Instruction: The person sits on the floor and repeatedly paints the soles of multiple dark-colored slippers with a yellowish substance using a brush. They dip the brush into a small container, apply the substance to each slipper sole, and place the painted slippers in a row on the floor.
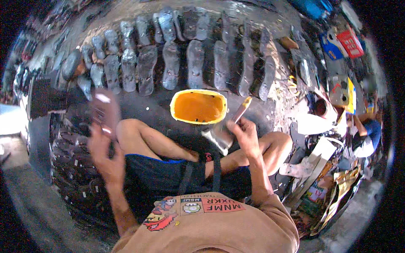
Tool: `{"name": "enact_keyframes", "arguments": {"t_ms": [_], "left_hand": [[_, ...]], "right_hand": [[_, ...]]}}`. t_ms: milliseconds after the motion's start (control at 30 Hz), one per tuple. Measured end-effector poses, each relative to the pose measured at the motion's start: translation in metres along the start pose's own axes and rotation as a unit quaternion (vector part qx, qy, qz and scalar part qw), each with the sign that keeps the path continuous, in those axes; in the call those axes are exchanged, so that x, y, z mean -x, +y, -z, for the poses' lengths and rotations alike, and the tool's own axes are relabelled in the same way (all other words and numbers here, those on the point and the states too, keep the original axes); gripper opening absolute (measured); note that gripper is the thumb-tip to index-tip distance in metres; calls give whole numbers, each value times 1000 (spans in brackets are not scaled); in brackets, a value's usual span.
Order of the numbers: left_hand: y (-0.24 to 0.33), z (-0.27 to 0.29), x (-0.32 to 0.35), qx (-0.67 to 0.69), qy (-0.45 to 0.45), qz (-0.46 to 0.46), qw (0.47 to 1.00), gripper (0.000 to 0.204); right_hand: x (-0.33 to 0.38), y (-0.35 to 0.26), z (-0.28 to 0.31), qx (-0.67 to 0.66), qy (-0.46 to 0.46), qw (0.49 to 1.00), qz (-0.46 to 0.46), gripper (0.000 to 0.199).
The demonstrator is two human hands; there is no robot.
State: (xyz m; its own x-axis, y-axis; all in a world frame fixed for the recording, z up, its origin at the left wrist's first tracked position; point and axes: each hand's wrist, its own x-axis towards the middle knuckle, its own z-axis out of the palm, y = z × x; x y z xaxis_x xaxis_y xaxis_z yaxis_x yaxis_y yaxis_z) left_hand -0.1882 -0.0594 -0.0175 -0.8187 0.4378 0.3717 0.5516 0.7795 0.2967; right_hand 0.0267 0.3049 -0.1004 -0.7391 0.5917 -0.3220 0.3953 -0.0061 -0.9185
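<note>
My left hand (103, 154) is raised on the left, its fingers closed around the near end of a brown shoe sole (106, 111); both are smeared by motion. In my right hand (247, 135) is a wide paintbrush (241, 110), gripped with its yellow-tipped handle pointing up and its pale, blurred head slanting down to the left. Between the hands, a little farther off, stands a yellow tub (173, 109) holding amber liquid. Beyond it, several dark, glossy soles (195, 63) lie in rows on a dark surface.
Dark soles or sandals (80, 177) are heaped at the left. Blue, red and yellow boxes (351, 42) stand at the far right, near another person (369, 135). Scraps and a long blade-like strip (303, 179) lie right of my crossed legs (147, 137).
</note>
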Motion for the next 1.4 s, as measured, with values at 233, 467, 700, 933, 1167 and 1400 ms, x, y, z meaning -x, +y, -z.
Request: {"name": "enact_keyframes", "arguments": {"t_ms": [233, 467, 700, 933, 1167, 1400], "left_hand": [[14, -24, 98, 122, -132, 58, 982, 56], [108, -47, 45, 843, -104, 383, 363, 64], [92, -67, 62, 840, -270, 269, 387, 64], [97, -64, 54, 876, -228, 237, 352, 68], [76, -72, 42, 743, -470, 232, 417, 74], [113, -64, 42, 843, -234, 245, 418, 52]], "right_hand": [[-19, -41, 30, -588, 30, 807, -53, 22], [-7, -122, -30, -199, 44, 962, 183, 24], [-18, -150, -71, 113, 177, 850, 482, 25], [21, -136, -56, 81, 102, 945, 300, 25], [6, -143, -26, 80, 217, 890, 393, 35], [33, -129, -31, -2, 74, 944, 321, 21]]}}
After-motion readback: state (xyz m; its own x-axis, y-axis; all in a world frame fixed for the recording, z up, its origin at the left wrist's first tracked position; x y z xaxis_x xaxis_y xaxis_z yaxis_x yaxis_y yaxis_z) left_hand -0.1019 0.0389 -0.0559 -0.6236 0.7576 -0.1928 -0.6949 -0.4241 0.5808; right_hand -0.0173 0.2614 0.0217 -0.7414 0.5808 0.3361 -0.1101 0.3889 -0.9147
